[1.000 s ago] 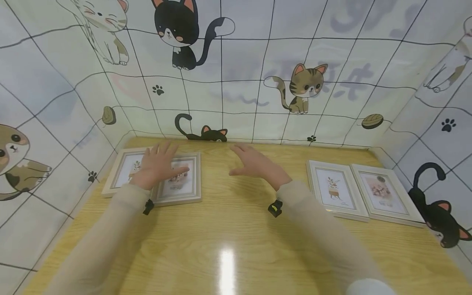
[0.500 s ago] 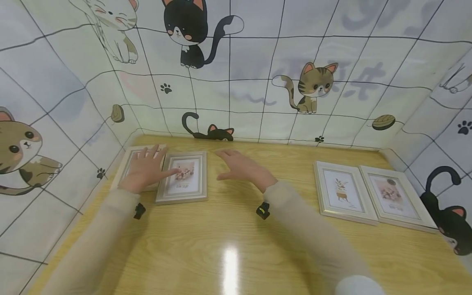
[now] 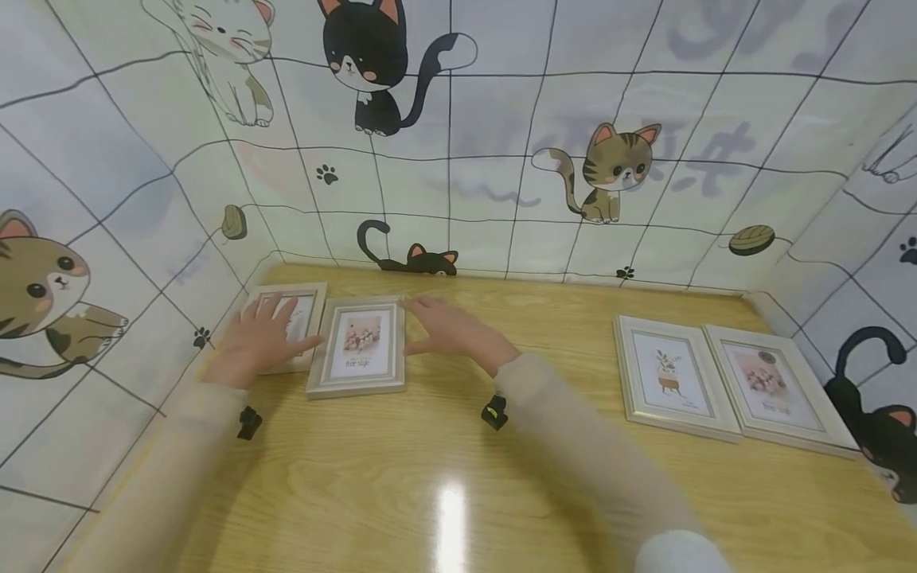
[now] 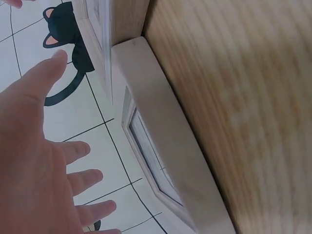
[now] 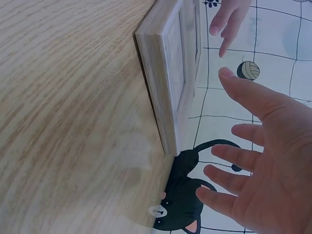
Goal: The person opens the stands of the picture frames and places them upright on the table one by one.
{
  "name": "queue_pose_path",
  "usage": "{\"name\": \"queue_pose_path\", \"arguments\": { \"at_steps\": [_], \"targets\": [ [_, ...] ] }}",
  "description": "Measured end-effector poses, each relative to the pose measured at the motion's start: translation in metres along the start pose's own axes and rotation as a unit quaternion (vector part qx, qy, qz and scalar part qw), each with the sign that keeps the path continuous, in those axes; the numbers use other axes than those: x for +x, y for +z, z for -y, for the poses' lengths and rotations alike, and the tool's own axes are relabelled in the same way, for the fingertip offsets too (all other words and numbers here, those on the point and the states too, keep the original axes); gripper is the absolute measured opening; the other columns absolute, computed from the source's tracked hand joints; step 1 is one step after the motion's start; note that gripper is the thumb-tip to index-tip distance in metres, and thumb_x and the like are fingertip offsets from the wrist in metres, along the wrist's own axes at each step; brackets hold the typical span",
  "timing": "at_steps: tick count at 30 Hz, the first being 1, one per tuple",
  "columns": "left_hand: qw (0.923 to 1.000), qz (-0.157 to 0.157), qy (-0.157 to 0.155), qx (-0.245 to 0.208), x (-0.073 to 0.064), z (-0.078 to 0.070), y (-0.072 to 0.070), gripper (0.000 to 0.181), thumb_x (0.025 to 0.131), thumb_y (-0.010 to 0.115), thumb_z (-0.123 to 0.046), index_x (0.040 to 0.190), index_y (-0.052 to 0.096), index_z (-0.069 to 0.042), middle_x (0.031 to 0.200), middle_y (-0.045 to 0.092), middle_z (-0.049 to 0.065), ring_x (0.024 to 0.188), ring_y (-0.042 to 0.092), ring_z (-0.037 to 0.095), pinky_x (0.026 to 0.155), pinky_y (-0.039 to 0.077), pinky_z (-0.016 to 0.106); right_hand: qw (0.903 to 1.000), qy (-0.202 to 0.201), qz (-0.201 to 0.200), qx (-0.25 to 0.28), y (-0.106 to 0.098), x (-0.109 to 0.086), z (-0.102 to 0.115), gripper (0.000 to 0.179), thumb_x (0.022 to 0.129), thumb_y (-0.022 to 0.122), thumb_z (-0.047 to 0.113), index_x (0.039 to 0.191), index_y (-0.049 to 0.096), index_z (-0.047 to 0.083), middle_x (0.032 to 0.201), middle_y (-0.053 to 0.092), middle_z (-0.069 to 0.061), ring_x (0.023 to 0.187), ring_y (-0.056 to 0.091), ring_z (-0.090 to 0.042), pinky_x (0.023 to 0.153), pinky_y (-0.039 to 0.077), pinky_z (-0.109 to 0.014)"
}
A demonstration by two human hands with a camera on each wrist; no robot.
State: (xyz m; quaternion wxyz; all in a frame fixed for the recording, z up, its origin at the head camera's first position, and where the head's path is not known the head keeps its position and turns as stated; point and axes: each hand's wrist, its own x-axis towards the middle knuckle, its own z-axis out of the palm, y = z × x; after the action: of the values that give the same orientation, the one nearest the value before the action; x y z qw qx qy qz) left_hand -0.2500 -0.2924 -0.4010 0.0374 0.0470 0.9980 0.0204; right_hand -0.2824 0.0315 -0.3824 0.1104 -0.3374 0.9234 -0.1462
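Two pale wooden picture frames lie flat side by side at the table's back left. My left hand (image 3: 254, 338), fingers spread, hovers over the left picture frame (image 3: 302, 317) and hides much of its picture. In the left wrist view a gap separates that hand from the frame's side (image 4: 165, 126). The other picture frame (image 3: 361, 350) shows a pink flower print with lettering. Beside its right edge is my right hand (image 3: 454, 328), fingers extended and thumb apart. The right wrist view shows this hand apart from the frame (image 5: 163, 78), holding nothing.
At the right of the wooden table (image 3: 516, 446) lie a picture frame with a potted-plant print (image 3: 669, 374) and one with a flower print (image 3: 774, 386), side by side. A cat-patterned cloth wall (image 3: 487, 191) encloses the back and sides.
Both hands have moved left. The left hand has shifted from between the two left frames to over the left one, and the right hand has come close to the flower-print frame's right edge.
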Motion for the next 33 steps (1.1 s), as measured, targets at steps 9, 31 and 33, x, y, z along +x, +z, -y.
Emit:
{"name": "queue_pose_path", "arguments": {
  "at_steps": [9,31,33],
  "targets": [
    [0.9986,0.029,-0.006,-0.044,-0.01,-0.008,-0.002,0.098,0.093,0.051,-0.066,0.157,0.019,0.0,0.16,0.016,0.034,0.145,0.016,0.057,0.116,0.023,0.071,0.9998,-0.006,0.014,0.013,0.005,0.005,0.002,0.085,0.092,0.07,0.042,0.158,0.026,0.013,0.164,0.026,-0.015,0.152,0.027,-0.034,0.126,0.025,-0.047],
    [0.9287,0.038,0.033,-0.368,-0.029,0.003,0.005,0.051,0.1,0.06,-0.033,0.135,0.055,0.004,0.126,0.066,0.028,0.107,0.07,0.032,0.089,0.061,0.038,0.9862,-0.041,-0.005,0.16,0.018,0.007,-0.009,0.089,0.089,0.076,0.032,0.157,0.026,0.004,0.165,0.025,-0.016,0.154,0.022,-0.032,0.127,0.02,-0.047],
    [0.9114,0.05,0.037,-0.407,-0.032,0.006,0.009,0.049,0.1,0.061,-0.029,0.133,0.055,0.006,0.124,0.066,0.029,0.101,0.072,0.023,0.084,0.062,0.031,0.9843,-0.043,-0.006,0.171,0.019,0.005,-0.012,0.091,0.087,0.077,0.03,0.157,0.025,0.004,0.165,0.024,-0.016,0.153,0.022,-0.032,0.127,0.022,-0.047]
  ]
}}
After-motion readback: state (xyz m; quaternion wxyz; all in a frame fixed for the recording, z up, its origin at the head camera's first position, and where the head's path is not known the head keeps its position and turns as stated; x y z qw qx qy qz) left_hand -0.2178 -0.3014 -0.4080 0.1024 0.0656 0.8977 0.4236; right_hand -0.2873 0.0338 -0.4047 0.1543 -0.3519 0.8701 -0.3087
